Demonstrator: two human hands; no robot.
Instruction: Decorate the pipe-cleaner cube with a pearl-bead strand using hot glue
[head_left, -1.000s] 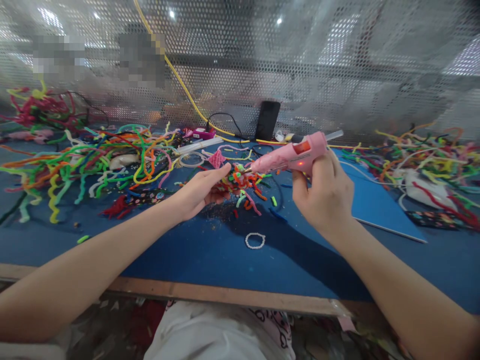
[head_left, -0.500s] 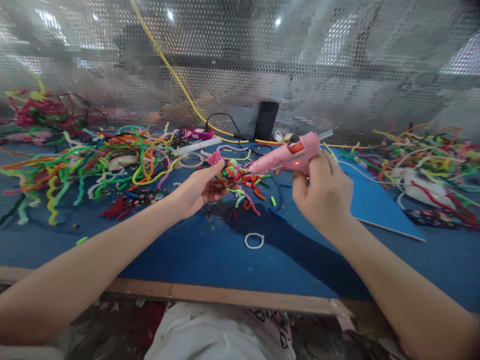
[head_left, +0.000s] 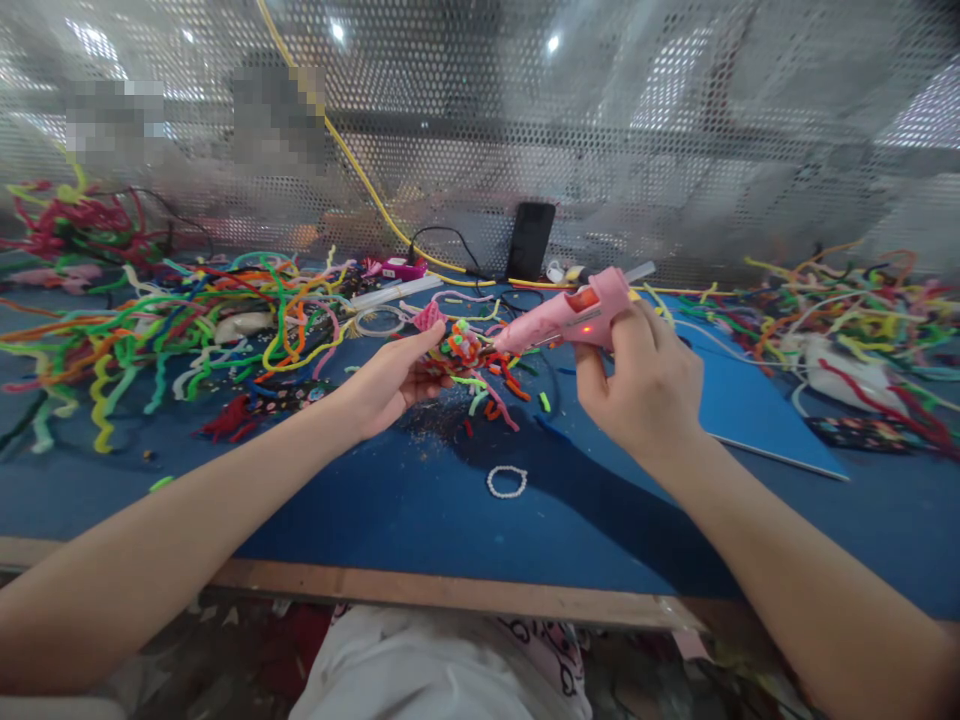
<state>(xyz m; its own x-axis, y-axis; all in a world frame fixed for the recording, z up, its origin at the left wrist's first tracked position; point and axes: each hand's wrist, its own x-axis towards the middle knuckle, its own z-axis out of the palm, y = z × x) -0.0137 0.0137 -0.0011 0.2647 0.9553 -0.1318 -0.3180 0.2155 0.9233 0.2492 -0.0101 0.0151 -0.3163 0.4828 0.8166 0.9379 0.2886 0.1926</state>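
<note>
My left hand (head_left: 394, 385) is closed on a small multicoloured pipe-cleaner piece (head_left: 459, 345) with orange, green and pink parts; the fingers hide some of it. My right hand (head_left: 645, 375) grips a pink hot glue gun (head_left: 566, 318) with a clear glue stick (head_left: 640, 271) poking out of its back and an orange-red light lit on its side. The gun's nozzle meets the right side of the piece; whether it touches cannot be made out. Short pipe-cleaner offcuts (head_left: 510, 385) lie just below. Nearer to me a white beaded ring (head_left: 507, 482) rests on the blue table.
Tangled pipe cleaners (head_left: 247, 300) cover the left, with another heap (head_left: 847, 310) at the right. A blue board (head_left: 750, 410) lies beside my right hand. At the back, a black phone (head_left: 531, 240) leans on the perforated metal screen (head_left: 465, 130), near a yellow cable (head_left: 360, 170).
The glue gun and my right hand have shifted very slightly left, with the nozzle still at the piece. My left hand keeps its hold, almost unmoved.
</note>
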